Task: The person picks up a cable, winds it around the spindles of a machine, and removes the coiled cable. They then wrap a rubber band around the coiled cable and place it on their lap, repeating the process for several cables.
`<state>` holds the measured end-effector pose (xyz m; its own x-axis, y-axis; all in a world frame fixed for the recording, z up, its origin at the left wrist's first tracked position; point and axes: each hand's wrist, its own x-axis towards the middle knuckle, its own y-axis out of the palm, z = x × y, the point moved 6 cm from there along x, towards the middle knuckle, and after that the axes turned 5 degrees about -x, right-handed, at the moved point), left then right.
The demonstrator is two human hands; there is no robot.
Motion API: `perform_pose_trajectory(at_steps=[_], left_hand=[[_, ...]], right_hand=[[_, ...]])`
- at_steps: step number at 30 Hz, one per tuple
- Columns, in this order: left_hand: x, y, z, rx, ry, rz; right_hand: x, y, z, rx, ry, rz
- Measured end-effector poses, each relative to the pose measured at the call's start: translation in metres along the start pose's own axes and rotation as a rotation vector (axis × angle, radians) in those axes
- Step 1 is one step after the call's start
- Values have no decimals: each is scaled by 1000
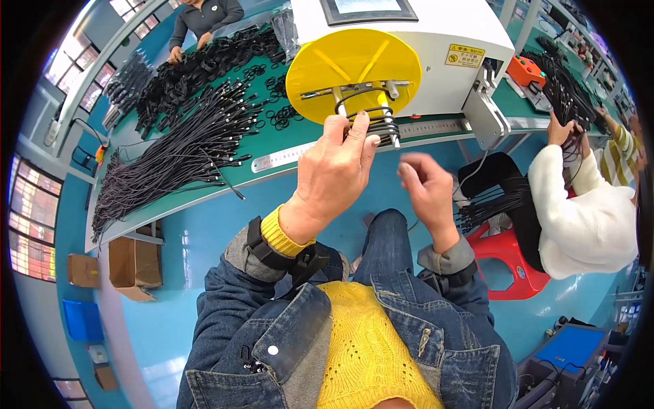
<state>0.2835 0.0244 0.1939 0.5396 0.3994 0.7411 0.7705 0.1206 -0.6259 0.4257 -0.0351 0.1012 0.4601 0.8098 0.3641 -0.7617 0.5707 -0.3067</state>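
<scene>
Nearest, a yellow knit top (361,341) shows under a denim jacket (272,327). Past it, the left hand (330,170) reaches up to a coil of black cable (387,128), its fingers against the coil's near-left side; I cannot tell whether they pinch it. The right hand (428,194) is just beside, apart from the coil, fingers curled (slightly blurred, so whether they hold anything I cannot tell). The coil sits around metal prongs (342,102) in front of a yellow disc (340,61) on a white machine (436,41). Left of it, many black cables (184,140) lie across the green tabletop (283,140). Farthest, a person in a dark top (208,19) stands beyond heaped black cables (204,85).
</scene>
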Motion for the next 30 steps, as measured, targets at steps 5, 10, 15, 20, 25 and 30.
perform_pose_trajectory(at_steps=[5, 10, 15, 20, 25, 30], left_hand=[[-4, 16, 21, -4, -154, 170], [2, 15, 27, -212, -232, 456], [2, 16, 34, -300, -232, 372], [6, 14, 31, -246, -107, 283], [15, 17, 30, -259, -71, 337], [14, 16, 16, -224, 20, 185]], right_hand=[[40, 5, 36, -40, -180, 2], [61, 12, 40, -105, -228, 140], [60, 20, 37, -53, -250, 132], [60, 22, 30, 59, -285, 115], [44, 35, 19, 268, -198, -6], [32, 34, 38, 13, -292, -258]])
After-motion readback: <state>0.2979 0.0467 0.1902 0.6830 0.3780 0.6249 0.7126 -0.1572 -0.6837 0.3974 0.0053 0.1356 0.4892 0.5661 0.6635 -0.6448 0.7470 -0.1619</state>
